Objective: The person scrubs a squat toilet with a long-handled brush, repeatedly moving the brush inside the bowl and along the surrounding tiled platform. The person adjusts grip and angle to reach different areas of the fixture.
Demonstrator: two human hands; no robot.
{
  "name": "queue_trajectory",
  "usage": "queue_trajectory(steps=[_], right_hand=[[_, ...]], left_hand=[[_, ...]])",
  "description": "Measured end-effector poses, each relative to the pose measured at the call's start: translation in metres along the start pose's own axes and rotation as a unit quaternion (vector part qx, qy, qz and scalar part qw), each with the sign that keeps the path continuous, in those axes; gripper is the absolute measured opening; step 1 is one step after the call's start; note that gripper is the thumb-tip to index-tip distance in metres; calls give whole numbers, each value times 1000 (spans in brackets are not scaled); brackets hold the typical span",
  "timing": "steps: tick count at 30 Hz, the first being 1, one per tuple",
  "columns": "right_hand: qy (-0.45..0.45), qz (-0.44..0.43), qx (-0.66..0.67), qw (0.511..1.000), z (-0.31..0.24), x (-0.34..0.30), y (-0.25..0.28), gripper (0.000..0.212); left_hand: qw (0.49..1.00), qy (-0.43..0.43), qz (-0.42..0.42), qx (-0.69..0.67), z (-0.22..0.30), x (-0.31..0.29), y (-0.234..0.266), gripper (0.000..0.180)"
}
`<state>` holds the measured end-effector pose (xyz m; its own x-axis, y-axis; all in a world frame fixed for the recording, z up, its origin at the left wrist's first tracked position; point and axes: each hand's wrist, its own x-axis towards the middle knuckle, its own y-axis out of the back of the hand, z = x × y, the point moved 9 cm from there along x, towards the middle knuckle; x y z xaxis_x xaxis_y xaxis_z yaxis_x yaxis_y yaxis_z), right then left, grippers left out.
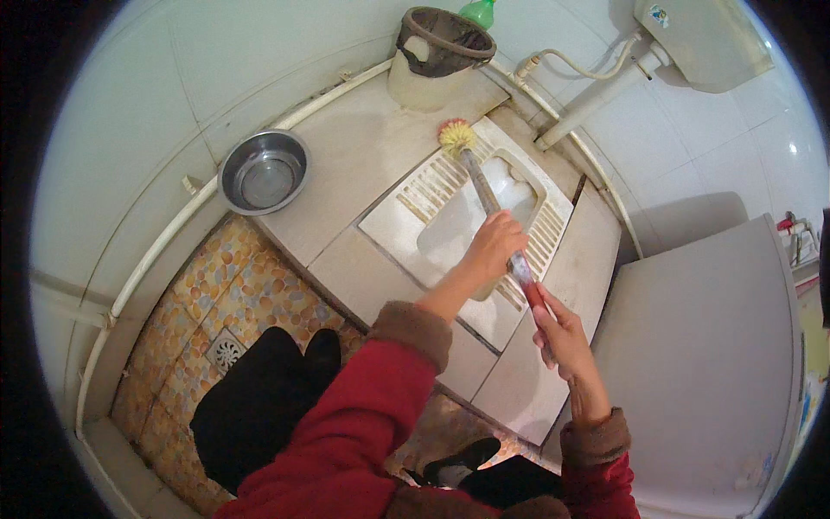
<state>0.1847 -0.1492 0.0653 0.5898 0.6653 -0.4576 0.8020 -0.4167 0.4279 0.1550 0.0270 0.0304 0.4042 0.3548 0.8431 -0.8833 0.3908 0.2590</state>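
Both hands grip a long-handled toilet brush (pixel 480 183). Partway along the handle, my left hand (pixel 496 246) is wrapped around it. Lower down, on the reddish end, my right hand (pixel 564 334) is closed. The round bristle head (pixel 456 137), yellow with some pink, is at the far left corner of a white squat toilet (pixel 402 216). The handle slants across the toilet's basin, whose ribbed foot areas carry brownish stains. My fingers cover parts of the handle.
A metal basin (pixel 263 172) sits at the platform's left edge. A lined bin (pixel 432 73) stands at the back near a green bottle (pixel 477 12). A cistern (pixel 705 43) and pipe are at right, above a grey panel (pixel 692 363). A floor drain (pixel 226 349) lies left.
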Motion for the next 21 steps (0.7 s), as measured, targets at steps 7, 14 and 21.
queue_trajectory(steps=[7,14,21], right_hand=[[18,15,68,997,-20,83,-7,54],[44,33,43,998,-26,153,-22,57],[49,17,-43,998,25,81,-13,57]], left_hand=[[998,-24,-55,22,-88,40,-42,14],[996,-29,-81,5,-152,55,-60,19],[996,23,-67,53,-77,6,-47,18]])
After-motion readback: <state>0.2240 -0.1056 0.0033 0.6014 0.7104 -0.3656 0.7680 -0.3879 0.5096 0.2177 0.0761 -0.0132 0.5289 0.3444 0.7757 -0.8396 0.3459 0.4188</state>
